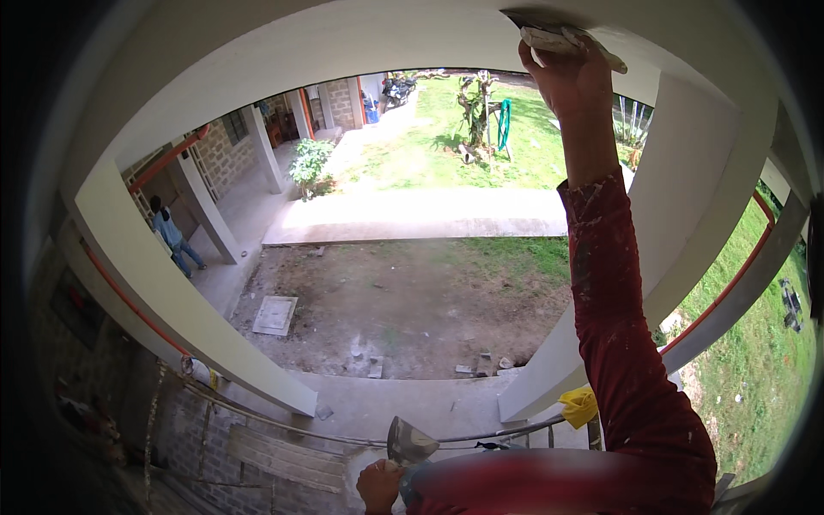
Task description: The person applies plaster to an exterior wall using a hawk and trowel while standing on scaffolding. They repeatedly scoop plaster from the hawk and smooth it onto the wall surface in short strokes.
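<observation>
My right hand is raised overhead at the top right. Its fingers close round the whitish, plaster-smeared handle of a plastering trowel, whose dark blade lies against the underside of the pale beam. Low in the middle, my left hand is closed beside my red sleeve. A grey, smeared, flared piece shows just above that fist; whether the fingers grip it I cannot tell. Dried white specks mark my right sleeve.
Scaffold rails run below me, with a yellow cloth at the right. Pale columns stand on both sides. A person in blue is on the walkway at the left. Planks lie below the rails.
</observation>
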### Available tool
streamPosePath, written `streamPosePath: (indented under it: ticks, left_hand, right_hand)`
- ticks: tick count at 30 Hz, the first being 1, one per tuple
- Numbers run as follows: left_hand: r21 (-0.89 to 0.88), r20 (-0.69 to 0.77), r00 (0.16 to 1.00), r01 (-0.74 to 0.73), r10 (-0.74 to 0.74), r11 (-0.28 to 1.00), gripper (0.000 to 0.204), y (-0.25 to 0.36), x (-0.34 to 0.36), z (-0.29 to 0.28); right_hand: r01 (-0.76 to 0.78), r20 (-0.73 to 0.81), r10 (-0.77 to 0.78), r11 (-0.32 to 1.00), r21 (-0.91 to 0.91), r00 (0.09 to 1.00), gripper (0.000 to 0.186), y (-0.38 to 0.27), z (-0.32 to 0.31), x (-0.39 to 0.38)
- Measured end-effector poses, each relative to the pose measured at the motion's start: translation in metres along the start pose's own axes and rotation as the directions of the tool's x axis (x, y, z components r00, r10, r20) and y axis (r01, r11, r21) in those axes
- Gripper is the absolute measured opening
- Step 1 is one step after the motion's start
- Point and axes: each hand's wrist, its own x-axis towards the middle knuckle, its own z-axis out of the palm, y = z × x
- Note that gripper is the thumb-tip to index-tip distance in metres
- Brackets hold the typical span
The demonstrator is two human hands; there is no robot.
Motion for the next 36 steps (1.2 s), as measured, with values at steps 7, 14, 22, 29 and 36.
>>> streamPosePath:
  ticks: [7, 14, 22, 29, 36]
  left_hand:
    - [0.032, 0.066, 0.998, -0.005, 0.003, 0.999, 0.048, 0.007, 0.009, 0.001]
    - [-0.001, 0.1, 0.991, 0.092, -0.092, 0.996, 0.044, 0.009, 0.002, 0.005]
    - [0.063, -0.068, 0.996, -0.05, 0.054, 0.997, 0.053, -0.044, -0.028, 0.064]
    - [0.033, 0.077, 0.991, 0.106, -0.108, 0.994, 0.049, -0.007, -0.016, 0.032]
    - [0.027, 0.028, 1.0, 0.011, -0.012, 1.0, 0.037, 0.039, 0.02, 0.004]
  right_hand:
    - [0.084, 0.054, -0.087, 0.995, 0.051, 0.995, 0.044, -0.019, -0.006, -0.075]
    - [-0.115, -0.105, 0.121, 0.992, 0.054, 0.987, 0.048, 0.054, -0.089, 0.023]
    - [-0.066, 0.045, 0.061, 0.993, 0.103, 0.997, 0.048, 0.059, -0.082, 0.079]
    - [-0.059, 0.055, 0.054, 0.994, 0.094, 0.997, 0.044, 0.023, -0.025, 0.008]
    - [-0.059, 0.26, 0.016, 0.986, 0.158, 0.965, 0.042, -0.033, 0.017, -0.093]
